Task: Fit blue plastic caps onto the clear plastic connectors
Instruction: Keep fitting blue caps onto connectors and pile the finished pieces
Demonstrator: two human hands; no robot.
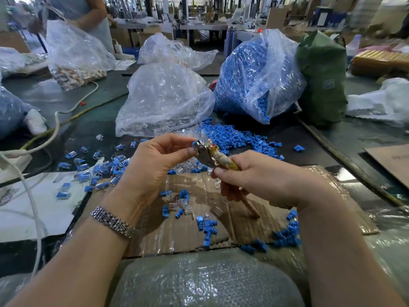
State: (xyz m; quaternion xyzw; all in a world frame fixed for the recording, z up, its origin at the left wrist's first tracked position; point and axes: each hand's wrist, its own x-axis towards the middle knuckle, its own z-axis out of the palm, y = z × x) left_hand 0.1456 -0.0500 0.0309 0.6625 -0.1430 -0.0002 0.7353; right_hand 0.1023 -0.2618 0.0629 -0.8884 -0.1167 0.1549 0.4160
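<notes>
We see a dark table (287,138). Directly under the grip lies a flattened cardboard sheet (183,227) strewn with blue caps (208,227). Beyond the grip sit a heap of blue caps (239,138), a clear bag (163,98) and a cap-filled bag (254,78). Left of the grip lie capped connectors (99,171), white paper (33,209) and a white cable (53,134).

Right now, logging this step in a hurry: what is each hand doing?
Left hand: pinching a blue cap at the tool's tip.
Right hand: gripping the pliers-like tool.

Cluttered workshop — distant tables (141,25)
</notes>
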